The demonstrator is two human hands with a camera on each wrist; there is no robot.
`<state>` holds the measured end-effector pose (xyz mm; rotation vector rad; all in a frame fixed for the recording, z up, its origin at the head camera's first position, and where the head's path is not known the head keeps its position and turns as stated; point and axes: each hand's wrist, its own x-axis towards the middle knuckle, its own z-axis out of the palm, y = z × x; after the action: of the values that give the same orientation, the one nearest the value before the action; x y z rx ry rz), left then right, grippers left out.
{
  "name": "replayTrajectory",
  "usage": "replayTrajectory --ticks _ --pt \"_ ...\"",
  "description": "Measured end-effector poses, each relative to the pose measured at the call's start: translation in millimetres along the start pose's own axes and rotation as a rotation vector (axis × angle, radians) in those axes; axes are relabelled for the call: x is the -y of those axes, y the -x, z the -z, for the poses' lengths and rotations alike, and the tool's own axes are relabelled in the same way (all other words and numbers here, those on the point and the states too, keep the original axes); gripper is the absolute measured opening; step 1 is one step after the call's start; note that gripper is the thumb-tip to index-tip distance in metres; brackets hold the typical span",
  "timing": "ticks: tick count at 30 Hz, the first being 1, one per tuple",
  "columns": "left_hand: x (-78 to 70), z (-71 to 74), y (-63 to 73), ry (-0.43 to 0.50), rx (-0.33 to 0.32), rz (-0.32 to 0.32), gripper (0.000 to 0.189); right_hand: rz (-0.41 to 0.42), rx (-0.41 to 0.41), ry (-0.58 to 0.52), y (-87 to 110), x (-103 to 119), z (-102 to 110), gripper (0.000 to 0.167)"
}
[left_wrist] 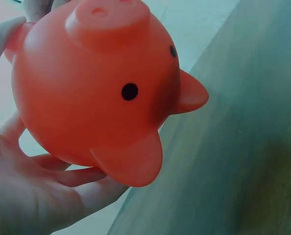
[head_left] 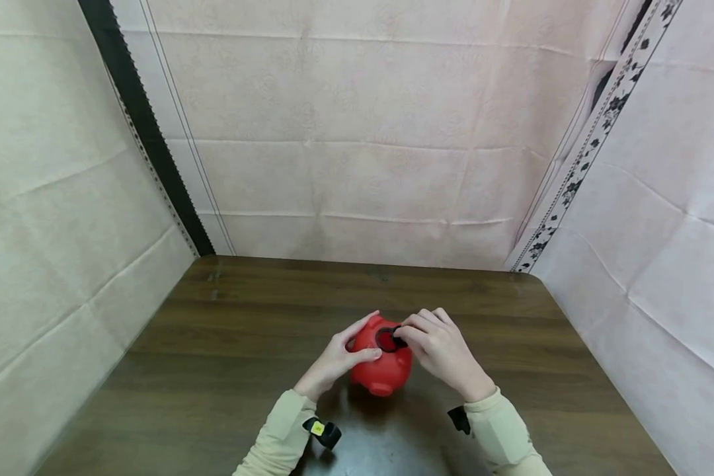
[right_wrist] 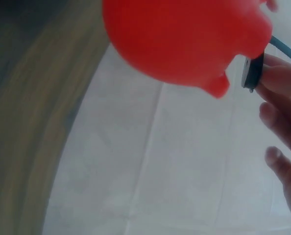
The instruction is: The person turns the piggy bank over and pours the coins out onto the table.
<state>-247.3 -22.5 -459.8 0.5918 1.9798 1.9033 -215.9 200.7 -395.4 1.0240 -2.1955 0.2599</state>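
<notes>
A red piggy bank (head_left: 381, 373) is held in my left hand (head_left: 336, 360), whose thumb lies on the near side and whose fingers reach round the far left side. Its snout, black eyes and ears (left_wrist: 135, 161) show in the left wrist view. The head view shows a round opening (head_left: 385, 340) with a dark rim in its upper side. At the right edge of that opening, my right hand (head_left: 443, 350) pinches a small black cap-like piece (right_wrist: 254, 71) between thumb and fingers. Part of this piece is hidden behind the fingertips.
The brown wooden table (head_left: 244, 330) lies under both hands. Pale creased cloth hangs behind it (head_left: 357, 178) and along the left (head_left: 53, 231) and right (head_left: 648, 231) sides. Dark straps with small devices (head_left: 323, 431) sit at both wrists.
</notes>
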Motion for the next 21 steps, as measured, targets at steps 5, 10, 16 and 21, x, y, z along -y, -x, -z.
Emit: replayTrajectory --ticks 5,10,16,21 --pt "1.0 3.1 0.6 0.024 -0.02 -0.002 0.064 -0.04 -0.018 -0.021 1.7 -5 2 0.02" --pt "2.5 4.7 1.3 0.023 -0.034 -0.01 0.063 -0.062 -0.047 -0.034 4.5 -11 1 0.023" --pt "6.8 7.8 3.2 0.038 -0.048 0.012 0.065 -0.082 -0.085 -0.047 10.3 -18 -3 0.02" --pt "9.6 10.1 4.6 0.045 -0.064 0.021 0.065 -0.108 -0.095 -0.047 17.1 -24 -6 0.013"
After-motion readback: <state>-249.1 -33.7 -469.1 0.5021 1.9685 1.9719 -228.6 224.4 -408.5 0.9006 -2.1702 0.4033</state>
